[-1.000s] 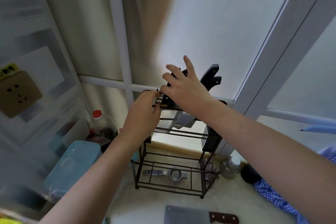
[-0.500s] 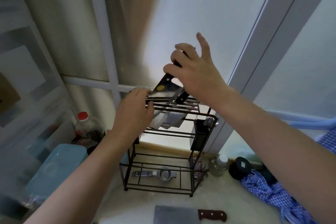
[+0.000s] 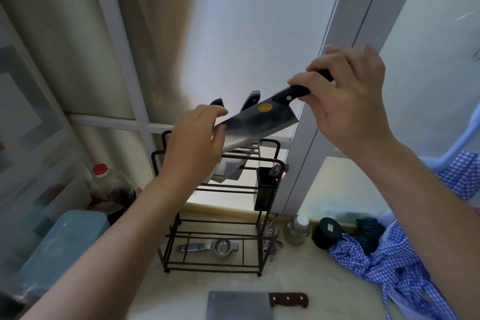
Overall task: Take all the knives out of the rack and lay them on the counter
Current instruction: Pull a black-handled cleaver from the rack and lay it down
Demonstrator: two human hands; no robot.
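A: Right hand (image 3: 345, 101) is clamped round the black handle of the cleaver (image 3: 255, 126) — fingers curled over the top, thumb underneath, a firm-looking hold. The blade is out of the rack (image 3: 215, 202), tilted down to the left, yellow sticker facing us.

B: And the left hand (image 3: 193, 141)?

A: Right at the blade's far end, fingers bent against the flat or the spine. I can't tell whether it's pinching the steel or only steadying it, so I won't call it closed on anything.

B: That's my worry. If those fingers sit on the cutting side, any slide of the blade through them could cut.

A: Agreed. And the knife hangs just above the rack's top rails, so a low swing could clip the wire frame and jolt the hold.

B: How much is left?

A: Two dark handles (image 3: 250, 100) show behind the blade, apparently in their slots, so I'd judge two more to pull. One wooden-handled cleaver (image 3: 255, 305) already lies flat on the counter (image 3: 181, 293), in front of the rack.

B: So the landing spot matters — set this one on top of that one and it could skid. The checked cloth (image 3: 389, 267) on the right narrows the space too.
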